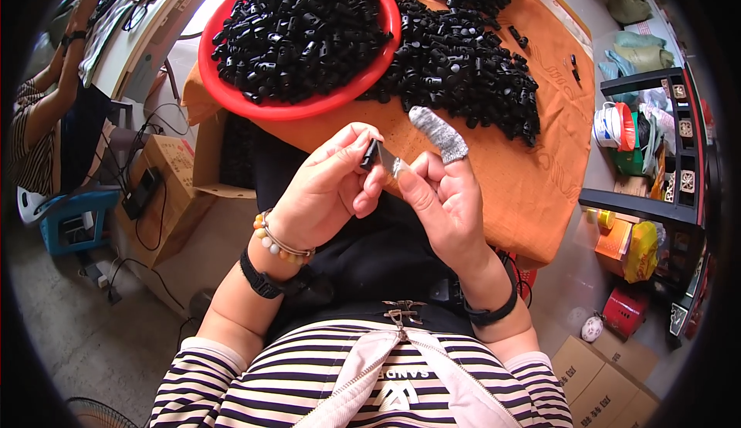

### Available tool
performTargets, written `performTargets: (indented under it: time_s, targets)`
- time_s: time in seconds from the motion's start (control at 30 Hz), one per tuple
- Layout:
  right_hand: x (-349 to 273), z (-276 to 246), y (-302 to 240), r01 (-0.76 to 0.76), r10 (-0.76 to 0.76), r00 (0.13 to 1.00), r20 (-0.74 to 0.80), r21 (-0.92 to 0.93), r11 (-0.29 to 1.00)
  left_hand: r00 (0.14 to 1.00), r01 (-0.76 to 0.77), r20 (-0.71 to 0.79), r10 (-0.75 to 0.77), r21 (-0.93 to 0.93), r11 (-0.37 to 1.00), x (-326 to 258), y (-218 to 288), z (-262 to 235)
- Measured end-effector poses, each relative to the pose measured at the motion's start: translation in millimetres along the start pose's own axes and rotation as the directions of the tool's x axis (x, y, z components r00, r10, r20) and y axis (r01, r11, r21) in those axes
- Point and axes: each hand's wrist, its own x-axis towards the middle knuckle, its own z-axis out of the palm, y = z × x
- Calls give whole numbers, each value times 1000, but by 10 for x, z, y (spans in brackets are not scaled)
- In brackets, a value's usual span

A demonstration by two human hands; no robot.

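Observation:
My left hand (pixel 320 185) pinches a small black plastic part (pixel 370 155) between thumb and fingers. Closed on a thin, grey knife blade (pixel 387 158) with a whitish wrapped end, my right hand (pixel 448 208) holds it against or very close to the part; I cannot tell whether they touch. A grey knitted finger cover (pixel 440 133) sits on my raised right index finger. Just beyond my hands, a red basin (pixel 301 110) is heaped with similar black parts (pixel 301 34). More black parts (pixel 463 65) lie in a broad pile to its right.
An orange cloth (pixel 532 204) covers the table. Below its left side stand open and closed cardboard boxes (pixel 166 189) with cables. A shelf (pixel 641 204) with bags is at right, more cartons (pixel 602 382) below it. Another person's arm (pixel 58 81) shows at far left near a blue stool (pixel 81 219).

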Motion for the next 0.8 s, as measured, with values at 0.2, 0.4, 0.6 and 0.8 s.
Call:
performTargets:
  time_s: [0.2,0.4,0.6,0.8]
  targets:
    - [4,23,-41,76,-64,996,59,-233,970,999,-47,8,46,17,999,-9,13,3]
    - [-9,39,-31,51,-41,998,51,-209,977,997,-63,-30,64,49,997,-10,10,38]
    - [-6,54,-37,73,-64,997,51,-194,978,998,-66,-18,67,55,996,-20,12,29]
    - [-20,41,-9,71,-66,997,36,-197,978,999,-51,-13,52,29,998,-32,20,50]
